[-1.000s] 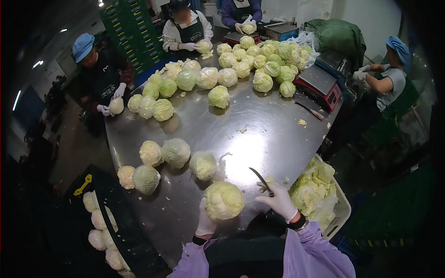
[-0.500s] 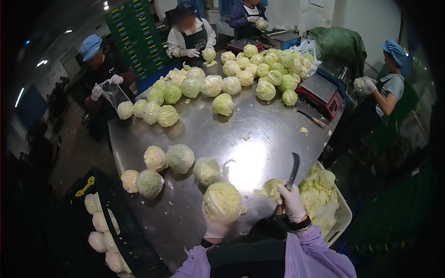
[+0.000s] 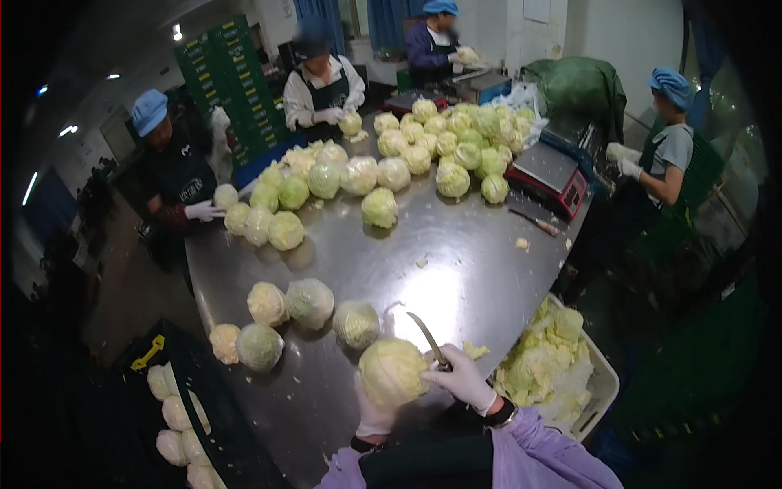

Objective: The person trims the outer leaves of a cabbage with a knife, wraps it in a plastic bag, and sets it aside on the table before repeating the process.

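My left hand, in a white glove, grips a pale green cabbage from below, above the near edge of the metal table. My right hand, also gloved, is closed around the handle of a curved knife. Its blade points up and away to the left, and the fingers touch the cabbage's right side. Just beyond the right hand lies a loose leaf piece. A netted cabbage sits behind the held one, with several wrapped heads to its left.
A white basket of trimmed leaves stands right of me; a dark crate of wrapped cabbages stands left. Across the table are a cabbage pile, a red scale and another knife. Several co-workers stand around it.
My right hand has moved left to the cabbage with the knife and let go of a leaf. The co-worker at far left has lowered a hand to the cabbages. The view has shifted slightly.
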The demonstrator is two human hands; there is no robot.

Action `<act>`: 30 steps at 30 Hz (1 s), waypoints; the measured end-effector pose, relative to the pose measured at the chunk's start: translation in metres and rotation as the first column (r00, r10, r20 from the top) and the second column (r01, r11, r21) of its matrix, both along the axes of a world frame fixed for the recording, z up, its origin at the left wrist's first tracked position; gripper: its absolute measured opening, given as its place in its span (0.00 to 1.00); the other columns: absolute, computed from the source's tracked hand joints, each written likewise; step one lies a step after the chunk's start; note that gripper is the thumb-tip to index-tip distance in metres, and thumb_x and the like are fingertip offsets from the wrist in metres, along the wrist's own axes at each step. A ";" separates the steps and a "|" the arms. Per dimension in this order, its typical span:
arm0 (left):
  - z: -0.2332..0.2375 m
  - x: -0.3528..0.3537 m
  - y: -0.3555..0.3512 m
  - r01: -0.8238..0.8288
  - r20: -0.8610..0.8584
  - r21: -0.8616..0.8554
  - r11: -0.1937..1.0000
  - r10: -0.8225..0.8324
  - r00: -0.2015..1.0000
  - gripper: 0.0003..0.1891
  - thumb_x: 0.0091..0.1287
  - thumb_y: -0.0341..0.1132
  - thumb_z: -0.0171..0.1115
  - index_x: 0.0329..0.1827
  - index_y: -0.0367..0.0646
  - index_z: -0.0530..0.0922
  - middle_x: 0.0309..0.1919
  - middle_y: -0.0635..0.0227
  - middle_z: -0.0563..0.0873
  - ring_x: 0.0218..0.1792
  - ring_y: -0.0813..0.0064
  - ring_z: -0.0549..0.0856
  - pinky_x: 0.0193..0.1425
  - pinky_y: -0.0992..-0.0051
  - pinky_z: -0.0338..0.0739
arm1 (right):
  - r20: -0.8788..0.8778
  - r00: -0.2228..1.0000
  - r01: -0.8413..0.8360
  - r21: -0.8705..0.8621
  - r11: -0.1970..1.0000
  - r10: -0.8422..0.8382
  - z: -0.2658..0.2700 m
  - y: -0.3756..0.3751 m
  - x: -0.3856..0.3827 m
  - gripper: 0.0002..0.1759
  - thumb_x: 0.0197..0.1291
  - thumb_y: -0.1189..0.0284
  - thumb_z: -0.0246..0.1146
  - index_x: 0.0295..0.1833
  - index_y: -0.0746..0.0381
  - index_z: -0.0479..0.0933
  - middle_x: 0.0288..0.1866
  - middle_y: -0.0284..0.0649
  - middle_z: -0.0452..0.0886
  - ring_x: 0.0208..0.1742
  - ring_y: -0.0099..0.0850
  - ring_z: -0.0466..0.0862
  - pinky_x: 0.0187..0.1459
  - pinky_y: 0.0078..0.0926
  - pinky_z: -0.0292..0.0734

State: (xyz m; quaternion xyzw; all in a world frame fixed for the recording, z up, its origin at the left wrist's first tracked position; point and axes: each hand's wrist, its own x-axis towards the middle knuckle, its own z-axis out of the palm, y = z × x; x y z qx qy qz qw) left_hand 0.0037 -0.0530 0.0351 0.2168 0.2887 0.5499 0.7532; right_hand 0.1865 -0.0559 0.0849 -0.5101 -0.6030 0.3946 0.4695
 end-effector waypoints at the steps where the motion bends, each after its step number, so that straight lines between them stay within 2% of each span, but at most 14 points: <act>1: 0.002 -0.003 -0.002 0.007 0.129 -0.040 0.999 -0.002 0.992 0.39 0.68 0.65 0.39 0.74 0.45 0.58 0.69 0.52 0.66 0.68 0.51 0.68 0.70 0.50 0.65 | -0.149 0.989 -0.046 -0.197 0.979 0.016 0.000 0.002 0.000 0.16 0.53 0.70 0.73 0.44 0.63 0.77 0.30 0.26 0.70 0.28 0.16 0.68 0.31 0.15 0.66; 3: -0.003 -0.007 -0.003 -0.013 0.155 -0.025 1.000 0.017 0.988 0.39 0.69 0.65 0.38 0.73 0.44 0.59 0.68 0.52 0.67 0.67 0.52 0.70 0.69 0.51 0.67 | -0.273 0.961 -0.124 -0.298 0.947 0.040 -0.008 0.004 0.003 0.16 0.52 0.70 0.74 0.42 0.63 0.76 0.30 0.25 0.69 0.29 0.15 0.67 0.31 0.15 0.66; 5: -0.004 -0.007 -0.002 -0.029 0.073 -0.070 0.997 0.034 0.997 0.38 0.69 0.64 0.38 0.73 0.44 0.60 0.68 0.53 0.69 0.66 0.53 0.71 0.69 0.52 0.68 | -0.223 0.974 -0.094 -0.264 0.960 0.034 -0.019 0.003 0.004 0.16 0.52 0.70 0.74 0.42 0.63 0.76 0.29 0.25 0.69 0.29 0.14 0.67 0.30 0.14 0.65; 6: -0.007 -0.006 0.000 -0.036 0.086 -0.048 0.998 0.040 0.995 0.38 0.69 0.64 0.38 0.73 0.44 0.60 0.68 0.53 0.69 0.66 0.53 0.71 0.69 0.52 0.68 | -0.249 0.968 -0.104 -0.257 0.961 0.038 -0.010 0.002 0.005 0.16 0.53 0.71 0.73 0.42 0.63 0.75 0.28 0.24 0.69 0.28 0.14 0.66 0.30 0.14 0.64; 9: -0.013 -0.005 0.000 -0.032 0.066 -0.065 0.997 0.036 0.997 0.37 0.70 0.62 0.37 0.72 0.43 0.61 0.67 0.54 0.70 0.66 0.54 0.72 0.69 0.54 0.68 | -0.359 0.933 -0.172 -0.376 0.911 0.028 -0.003 -0.003 0.011 0.12 0.57 0.72 0.71 0.42 0.62 0.76 0.30 0.27 0.74 0.30 0.14 0.72 0.32 0.14 0.69; 11: -0.015 -0.010 -0.004 0.039 0.138 -0.112 0.993 -0.023 0.990 0.32 0.74 0.57 0.34 0.72 0.45 0.62 0.67 0.59 0.70 0.66 0.60 0.71 0.70 0.58 0.68 | -0.360 0.931 -0.214 -0.390 0.896 0.066 -0.003 -0.005 0.013 0.11 0.58 0.71 0.70 0.41 0.62 0.75 0.28 0.27 0.75 0.28 0.15 0.74 0.31 0.14 0.69; 14: -0.025 -0.012 0.000 0.049 0.201 -0.122 0.991 -0.023 0.979 0.31 0.74 0.56 0.36 0.71 0.45 0.63 0.66 0.60 0.71 0.66 0.60 0.72 0.69 0.59 0.68 | -0.359 0.925 -0.276 -0.404 0.872 0.127 -0.005 -0.006 0.013 0.09 0.60 0.71 0.68 0.40 0.61 0.74 0.25 0.28 0.75 0.26 0.16 0.75 0.29 0.15 0.70; 17: -0.026 -0.015 0.000 0.016 0.172 -0.127 0.992 0.007 0.985 0.30 0.73 0.54 0.37 0.70 0.45 0.65 0.65 0.60 0.72 0.65 0.60 0.72 0.70 0.60 0.68 | -0.289 0.941 -0.285 -0.393 0.875 0.177 0.003 -0.010 0.010 0.09 0.61 0.69 0.67 0.39 0.60 0.74 0.25 0.28 0.75 0.25 0.16 0.75 0.28 0.14 0.70; 19: -0.030 -0.019 -0.001 0.033 0.207 -0.135 0.990 -0.005 0.978 0.29 0.73 0.54 0.37 0.69 0.44 0.65 0.65 0.59 0.73 0.65 0.60 0.73 0.70 0.60 0.68 | -0.243 0.954 -0.272 -0.457 0.847 0.175 0.011 -0.013 0.008 0.10 0.62 0.67 0.67 0.39 0.60 0.74 0.24 0.29 0.75 0.21 0.15 0.73 0.22 0.14 0.67; 21: -0.035 -0.021 -0.003 0.050 0.245 -0.144 0.988 -0.013 0.970 0.29 0.73 0.54 0.37 0.69 0.44 0.65 0.65 0.59 0.73 0.65 0.60 0.73 0.69 0.60 0.68 | -0.246 0.950 -0.290 -0.465 0.836 0.193 -0.010 -0.013 0.012 0.10 0.62 0.67 0.66 0.39 0.60 0.74 0.24 0.29 0.75 0.18 0.15 0.71 0.19 0.14 0.64; 24: -0.043 -0.023 -0.006 0.020 0.210 -0.125 0.992 0.007 0.978 0.30 0.73 0.54 0.38 0.69 0.43 0.65 0.64 0.59 0.73 0.65 0.61 0.73 0.69 0.60 0.68 | -0.245 0.941 -0.331 -0.515 0.790 0.235 -0.007 -0.016 0.017 0.10 0.63 0.66 0.66 0.40 0.60 0.74 0.24 0.30 0.76 0.16 0.15 0.69 0.16 0.14 0.61; 26: -0.047 -0.020 -0.004 -0.059 -0.066 -0.034 0.998 0.057 0.996 0.35 0.71 0.61 0.38 0.70 0.42 0.64 0.65 0.56 0.72 0.64 0.56 0.74 0.69 0.58 0.69 | -0.235 0.939 -0.343 -0.550 0.762 0.253 -0.001 -0.016 0.018 0.10 0.63 0.66 0.66 0.41 0.60 0.75 0.25 0.30 0.76 0.16 0.15 0.69 0.16 0.14 0.61; 28: -0.047 -0.020 -0.007 -0.057 -0.126 -0.008 0.998 0.056 0.990 0.35 0.70 0.61 0.38 0.70 0.42 0.64 0.65 0.56 0.72 0.64 0.56 0.74 0.69 0.58 0.69 | -0.110 0.968 -0.250 -0.425 0.870 0.225 -0.009 -0.022 0.016 0.15 0.64 0.63 0.65 0.43 0.64 0.75 0.26 0.29 0.74 0.26 0.15 0.73 0.28 0.15 0.69; 30: -0.044 -0.019 -0.006 -0.036 -0.108 -0.005 0.999 0.036 0.994 0.36 0.70 0.61 0.39 0.70 0.42 0.64 0.65 0.56 0.72 0.64 0.56 0.74 0.69 0.58 0.69 | -0.091 0.972 -0.236 -0.364 0.901 0.218 -0.029 -0.022 0.015 0.13 0.64 0.65 0.65 0.42 0.63 0.75 0.26 0.29 0.75 0.27 0.15 0.75 0.29 0.15 0.70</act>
